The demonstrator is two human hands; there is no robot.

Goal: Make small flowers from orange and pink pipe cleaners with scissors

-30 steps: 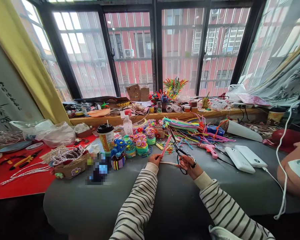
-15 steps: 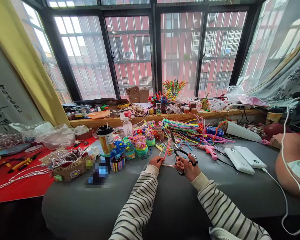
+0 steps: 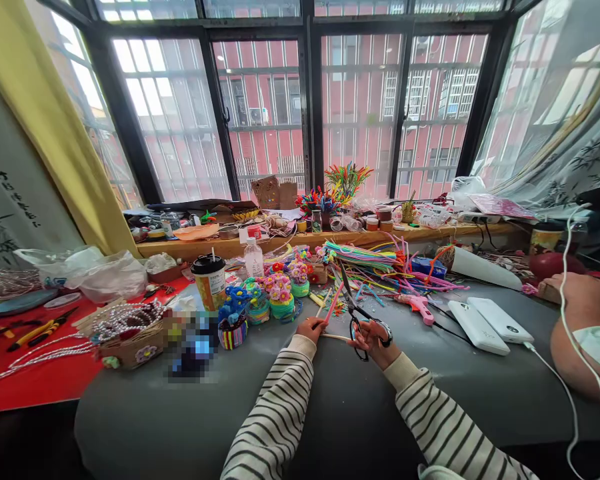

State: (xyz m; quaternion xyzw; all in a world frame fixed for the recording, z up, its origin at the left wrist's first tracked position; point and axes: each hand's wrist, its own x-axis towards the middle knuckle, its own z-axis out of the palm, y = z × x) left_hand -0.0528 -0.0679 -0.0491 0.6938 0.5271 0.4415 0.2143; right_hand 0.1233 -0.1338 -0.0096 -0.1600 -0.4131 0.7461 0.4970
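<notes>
Pinched in the fingers of my left hand (image 3: 311,329) is a pink pipe cleaner (image 3: 335,302), which slants up and to the right. My right hand (image 3: 373,341) has its fingers in the handles of a pair of black-handled scissors (image 3: 350,303). Their blades point up and away, close beside the upper part of the pink pipe cleaner; whether they touch it I cannot tell. A thin pale stick (image 3: 336,337) shows between both hands. Small coloured clippings (image 3: 367,293) lie on the grey table (image 3: 350,407) beyond the scissors.
Several pipe-cleaner flower pots (image 3: 281,305) and a drink cup (image 3: 210,283) stand left. A pipe-cleaner bundle (image 3: 363,253) lies behind. To the right are a pink glue gun (image 3: 420,308), white power banks (image 3: 477,327), a cable (image 3: 573,373) and another person's arm (image 3: 583,320).
The view has tilted up slightly. The scissors and pink pipe cleaner stay close together, with only small shifts of both hands. Both hands keep their hold.
</notes>
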